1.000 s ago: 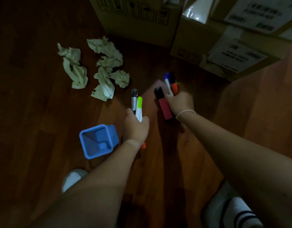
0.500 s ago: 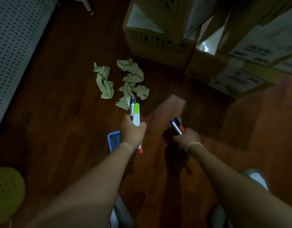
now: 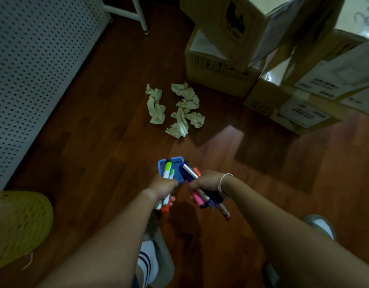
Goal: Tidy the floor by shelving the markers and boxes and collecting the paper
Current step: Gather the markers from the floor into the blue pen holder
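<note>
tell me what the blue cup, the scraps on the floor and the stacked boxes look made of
Blue cup: likely moulded plastic, with smooth, even colour. Scraps: crumpled paper, pale, with sharp creases. Boxes: brown matte cardboard with printed labels.

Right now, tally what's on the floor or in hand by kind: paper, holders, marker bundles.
Crumpled paper clusters: 2, on the floor (single wads too tangled to count)
Blue pen holder: 1
Marker bundles: 2, one in the left hand, one in the right hand
Total: 5
</note>
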A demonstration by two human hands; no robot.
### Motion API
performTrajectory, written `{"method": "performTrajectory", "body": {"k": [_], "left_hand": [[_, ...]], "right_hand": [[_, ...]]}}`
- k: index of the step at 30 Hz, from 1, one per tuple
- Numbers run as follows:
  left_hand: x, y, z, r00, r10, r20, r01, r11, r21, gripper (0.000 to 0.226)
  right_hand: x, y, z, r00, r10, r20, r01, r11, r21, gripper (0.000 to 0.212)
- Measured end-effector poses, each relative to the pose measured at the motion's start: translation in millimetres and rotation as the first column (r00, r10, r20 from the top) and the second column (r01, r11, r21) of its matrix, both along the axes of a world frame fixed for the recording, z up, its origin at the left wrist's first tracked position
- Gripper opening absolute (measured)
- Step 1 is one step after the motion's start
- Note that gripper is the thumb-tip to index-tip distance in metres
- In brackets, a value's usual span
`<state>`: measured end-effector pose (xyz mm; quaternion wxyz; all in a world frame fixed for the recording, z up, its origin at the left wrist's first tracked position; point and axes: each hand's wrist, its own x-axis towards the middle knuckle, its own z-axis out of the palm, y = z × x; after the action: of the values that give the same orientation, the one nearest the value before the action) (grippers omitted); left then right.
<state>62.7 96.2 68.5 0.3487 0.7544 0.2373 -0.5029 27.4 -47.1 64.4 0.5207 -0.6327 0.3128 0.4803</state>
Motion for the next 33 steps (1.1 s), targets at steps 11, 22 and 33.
{"method": "performTrajectory", "body": {"k": [11, 22, 33], "left_hand": [[19, 12, -10, 0.991, -0.060, -0.123, 0.060, 0.998, -0.003, 0.013], [39, 8, 6, 0.983, 0.061, -0.172, -0.065, 0.998, -0.017, 0.013], [36, 18, 14, 0.985, 0.166, -0.042, -0.166, 0.986, 0.001, 0.050]], "right_hand": [[20, 27, -24, 0.990, -0.072, -0.125, 0.081, 0.994, 0.067, 0.023], [41, 33, -26, 0.958, -0.025, -0.287, 0.076, 0.983, 0.167, 0.019], [44, 32, -11, 0.860, -0.388, -0.332, 0.454, 0.879, 0.148, 0.027]]}}
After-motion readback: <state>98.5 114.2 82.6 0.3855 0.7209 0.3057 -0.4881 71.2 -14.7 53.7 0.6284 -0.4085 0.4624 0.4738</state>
